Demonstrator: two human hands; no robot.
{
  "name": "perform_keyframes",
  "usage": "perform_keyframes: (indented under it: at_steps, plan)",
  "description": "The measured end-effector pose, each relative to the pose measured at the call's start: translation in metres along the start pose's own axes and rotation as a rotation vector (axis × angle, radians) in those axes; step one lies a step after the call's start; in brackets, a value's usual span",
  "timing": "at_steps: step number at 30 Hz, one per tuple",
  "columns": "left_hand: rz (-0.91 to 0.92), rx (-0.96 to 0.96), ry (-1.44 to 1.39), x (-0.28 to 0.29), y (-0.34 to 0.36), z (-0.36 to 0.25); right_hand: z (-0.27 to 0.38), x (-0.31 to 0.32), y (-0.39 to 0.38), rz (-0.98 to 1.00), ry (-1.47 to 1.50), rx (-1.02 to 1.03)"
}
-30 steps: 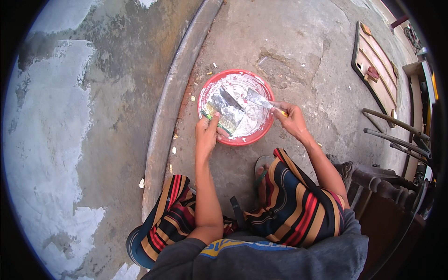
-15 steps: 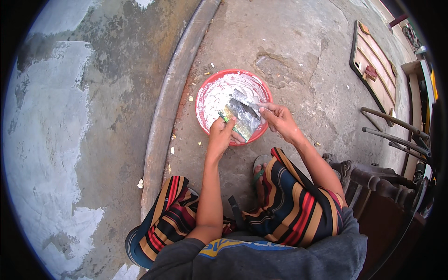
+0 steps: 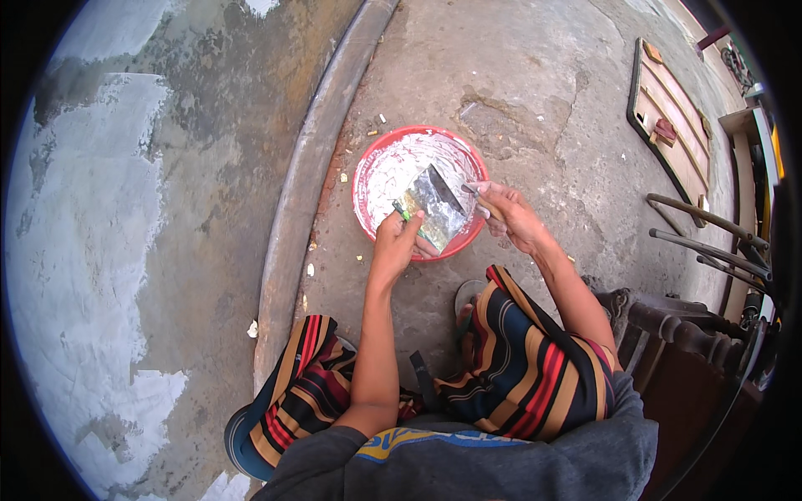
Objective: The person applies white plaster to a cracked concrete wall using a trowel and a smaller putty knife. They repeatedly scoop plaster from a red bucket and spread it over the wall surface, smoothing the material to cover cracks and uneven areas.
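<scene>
A red basin stands on the ground in front of me, its inside smeared with white putty. My left hand is closed on the green edge of a wide, flat putty blade, which is held over the basin with grey-white residue on its face. Beside the basin's right rim, my right hand grips a small putty knife. The knife's tip is close to the wide blade's right edge; my fingers hide most of its handle.
A wall with white patches rises at the left, with a raised ledge along its foot. Small crumbs dot the concrete ground. At the right are a wooden panel, metal tubes and a dark turned-wood piece.
My right hand has drawn the small putty knife off the wide blade toward the right and tilted it. The wide blade in my left hand stays nearly still, its face now more exposed.
</scene>
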State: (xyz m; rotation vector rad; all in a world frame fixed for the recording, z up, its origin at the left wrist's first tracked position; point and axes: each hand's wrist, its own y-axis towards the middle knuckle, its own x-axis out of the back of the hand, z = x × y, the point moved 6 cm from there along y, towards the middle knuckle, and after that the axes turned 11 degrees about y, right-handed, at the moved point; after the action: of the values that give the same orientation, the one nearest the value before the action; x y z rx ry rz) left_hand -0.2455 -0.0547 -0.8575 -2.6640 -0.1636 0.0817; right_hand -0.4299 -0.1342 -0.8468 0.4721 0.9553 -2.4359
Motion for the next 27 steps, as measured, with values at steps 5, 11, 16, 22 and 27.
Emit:
perform_keyframes:
  at_steps: [5, 11, 16, 22, 27]
  plan:
    - [-0.035, -0.006, -0.02, 0.012, 0.0, -0.001, 0.016, 0.004, -0.003, -0.025, -0.057, 0.119]
    - [0.046, -0.221, -0.15, 0.037, -0.003, -0.008, 0.036, -0.012, -0.022, -0.291, -0.683, 0.736]
    - [0.063, -0.141, -0.216, 0.048, 0.0, 0.007, 0.007, -0.009, -0.014, -0.29, -1.441, 0.601]
    - [-0.242, -0.367, 0.348, 0.047, 0.0, -0.006, 0.003, 0.009, -0.016, -0.355, -1.198, 0.712]
    - [-0.476, -0.461, 0.293, 0.041, -0.002, -0.02, 0.019, 0.021, -0.013, -0.442, -0.904, 0.507]
